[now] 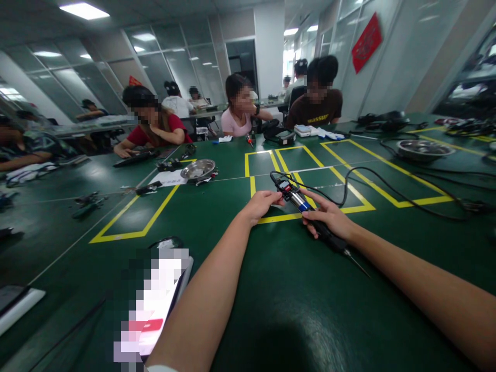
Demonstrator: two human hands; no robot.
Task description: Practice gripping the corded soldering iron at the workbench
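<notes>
An electric screwdriver (299,200) with a silver, blue and black body lies slantwise over the green table. My right hand (327,217) is wrapped round its black grip, and the thin metal bit (358,264) points toward me and to the right. At the far end, my left hand (265,203) has its fingertips pinched at the tail, where a black cable (346,183) comes out. The exact spot under the left fingertips is partly hidden. Below both hands, yellow tape outlines (315,213) mark the tabletop.
Left of my left forearm lies a lit phone (165,294), pixelated. Metal bowls (199,169) (424,149) stand farther off on both sides. The cable loops across the right side. Several people sit across the table, near a black device (279,135) and small tools.
</notes>
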